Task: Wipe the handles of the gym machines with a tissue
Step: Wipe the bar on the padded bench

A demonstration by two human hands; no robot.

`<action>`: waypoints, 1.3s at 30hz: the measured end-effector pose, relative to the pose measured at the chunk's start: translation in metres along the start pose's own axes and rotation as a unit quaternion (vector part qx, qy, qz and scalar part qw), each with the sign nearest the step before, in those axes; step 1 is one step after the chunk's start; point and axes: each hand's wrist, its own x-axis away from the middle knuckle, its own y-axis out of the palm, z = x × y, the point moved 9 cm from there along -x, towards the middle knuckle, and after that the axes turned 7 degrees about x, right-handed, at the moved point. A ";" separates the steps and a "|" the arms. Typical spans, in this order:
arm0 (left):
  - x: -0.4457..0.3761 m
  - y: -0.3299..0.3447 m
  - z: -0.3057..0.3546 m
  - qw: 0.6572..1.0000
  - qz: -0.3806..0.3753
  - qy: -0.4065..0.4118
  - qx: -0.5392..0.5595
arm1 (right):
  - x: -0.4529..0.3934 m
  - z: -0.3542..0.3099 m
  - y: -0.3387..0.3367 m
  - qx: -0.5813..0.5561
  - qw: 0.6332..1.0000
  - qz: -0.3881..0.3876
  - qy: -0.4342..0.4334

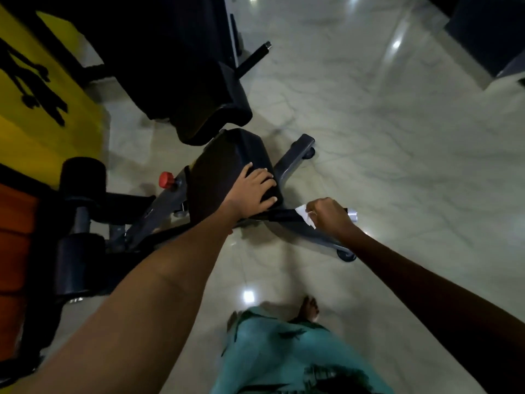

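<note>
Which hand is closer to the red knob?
The left hand. It rests flat on the black seat pad, just right of the red knob. The right hand is farther right, closed around the handle with the tissue.

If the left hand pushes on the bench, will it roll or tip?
It may roll: the bench's base bar carries small wheels. Tipping seems unlikely, since that bar spreads wide on the floor. The glossy tiles probably give little grip, so the left hand should press gently.

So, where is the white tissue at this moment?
In the head view, the white tissue is right of centre, in the grip of the right hand, wrapped around the black bench handle, just right of the left hand.
</note>
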 end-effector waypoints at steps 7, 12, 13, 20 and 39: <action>0.004 -0.007 -0.010 0.985 0.156 0.020 0.077 | -0.011 -0.037 -0.022 0.058 0.980 0.189 -0.028; 0.002 -0.004 -0.013 0.983 0.144 0.046 0.107 | -0.016 -0.078 -0.002 0.012 0.964 0.266 0.021; 0.003 -0.003 -0.015 0.983 0.133 0.056 0.118 | -0.016 -0.084 0.004 -0.016 0.964 0.264 0.029; 0.008 -0.004 -0.013 0.977 0.149 0.123 0.089 | 0.005 -0.069 0.007 0.012 0.931 0.360 0.068; 0.007 0.001 -0.013 0.981 0.151 0.110 0.057 | 0.010 -0.105 0.029 0.025 0.904 0.425 0.038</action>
